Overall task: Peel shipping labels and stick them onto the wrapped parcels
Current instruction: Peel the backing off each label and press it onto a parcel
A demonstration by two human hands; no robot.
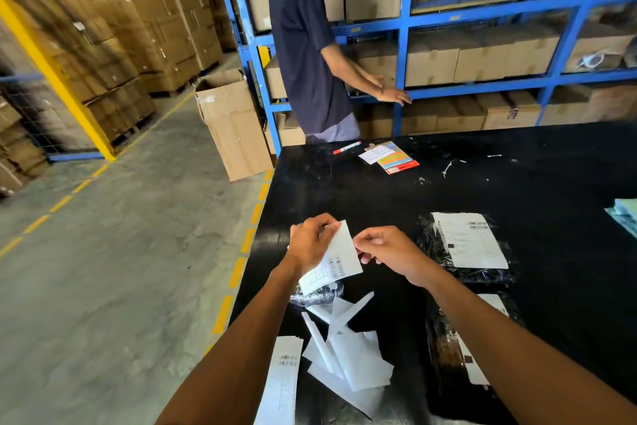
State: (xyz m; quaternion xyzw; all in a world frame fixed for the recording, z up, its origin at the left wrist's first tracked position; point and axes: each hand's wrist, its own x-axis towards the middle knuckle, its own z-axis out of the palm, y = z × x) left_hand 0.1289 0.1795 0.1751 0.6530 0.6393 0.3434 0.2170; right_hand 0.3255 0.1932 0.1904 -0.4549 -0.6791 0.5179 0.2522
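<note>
Above the black table (379, 204) I hold a white shipping label (339, 257) with barcodes. My left hand (310, 242) pinches its upper left corner. My right hand (386, 250) pinches its right edge. Under the label lies a black wrapped parcel (319, 295), mostly hidden. A labelled wrapped parcel (465, 245) lies to the right, and another parcel (448, 349) sits under my right forearm. A stack of labels (281, 380) lies at the table's near left edge. Peeled backing strips (344, 345) are heaped beside it.
A person in a dark shirt (303, 45) stands at the table's far side, reaching into blue racks (403, 21) of cartons. A red marker (346, 147) and coloured card (396, 157) lie at the far edge. An open carton (231, 125) stands on the floor.
</note>
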